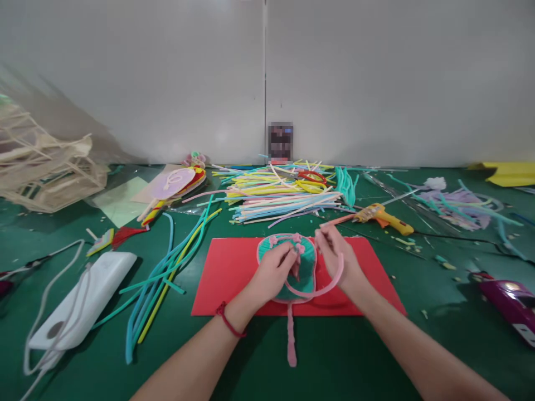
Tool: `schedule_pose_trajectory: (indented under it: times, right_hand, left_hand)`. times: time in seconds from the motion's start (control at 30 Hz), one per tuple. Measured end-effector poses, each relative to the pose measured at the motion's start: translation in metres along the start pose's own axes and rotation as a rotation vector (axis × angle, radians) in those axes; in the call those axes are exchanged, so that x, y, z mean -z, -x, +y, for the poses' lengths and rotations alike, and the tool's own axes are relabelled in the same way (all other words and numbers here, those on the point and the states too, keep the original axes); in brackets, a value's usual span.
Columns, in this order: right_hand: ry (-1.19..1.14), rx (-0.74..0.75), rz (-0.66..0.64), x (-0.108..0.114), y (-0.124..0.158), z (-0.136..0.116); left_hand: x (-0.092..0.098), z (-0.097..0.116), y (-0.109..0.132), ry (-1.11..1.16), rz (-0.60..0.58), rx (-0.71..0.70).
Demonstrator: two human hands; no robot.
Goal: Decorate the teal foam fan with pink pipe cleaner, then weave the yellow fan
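My left hand [273, 273] is closed in a pinch on a pink pipe cleaner [324, 291], over a round fan [308, 270]. The pipe cleaner loops from those fingers towards my right wrist. The fan has a teal face, a pink rim, small pink flowers at the top and a pink handle [291, 340] pointing at me. My right hand [337, 253] is raised at the fan's right edge, its fingertips pressed together. A salmon-coloured strip [340, 219] shows at those fingertips; whether it joins the pink loop I cannot tell. Under the fan lies a red sheet [229, 278].
Bundled pipe cleaners [284, 195] and red-handled scissors [312, 178] lie at the back. A yellow glue gun [387, 218] sits to the right, a purple device [510, 303] nearer. Left are loose pipe cleaners [167, 278], a white power bank [90, 298], a lilac fan [173, 184] and a stick frame [45, 161].
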State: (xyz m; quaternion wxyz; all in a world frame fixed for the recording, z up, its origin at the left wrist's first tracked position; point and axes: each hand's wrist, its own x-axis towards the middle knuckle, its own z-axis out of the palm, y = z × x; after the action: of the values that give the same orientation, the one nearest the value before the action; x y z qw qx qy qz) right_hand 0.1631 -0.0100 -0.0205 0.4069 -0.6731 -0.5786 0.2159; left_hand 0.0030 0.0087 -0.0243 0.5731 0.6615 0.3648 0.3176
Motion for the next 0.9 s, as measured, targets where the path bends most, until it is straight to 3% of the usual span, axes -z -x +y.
schedule_pose_trajectory:
  times: [0.13,0.37,0.77,0.9]
  right_hand:
    - [-0.117,0.013,-0.067,-0.018,0.015,-0.002]
    - [-0.271,0.089,-0.223,-0.012,0.021,0.0]
    - [-0.552,-0.084,-0.32,-0.01,0.028,-0.006]
    - [-0.619,-0.05,-0.367,-0.007,0.026,-0.007]
  left_hand:
    - [-0.001,0.004,0.003,-0.083,-0.001,-0.006]
    - [-0.003,0.004,0.005,-0.203,0.01,0.001]
    - [0.001,0.009,0.006,-0.177,-0.032,0.027]
    - [0.0,0.01,0.007,-0.197,-0.042,0.021]
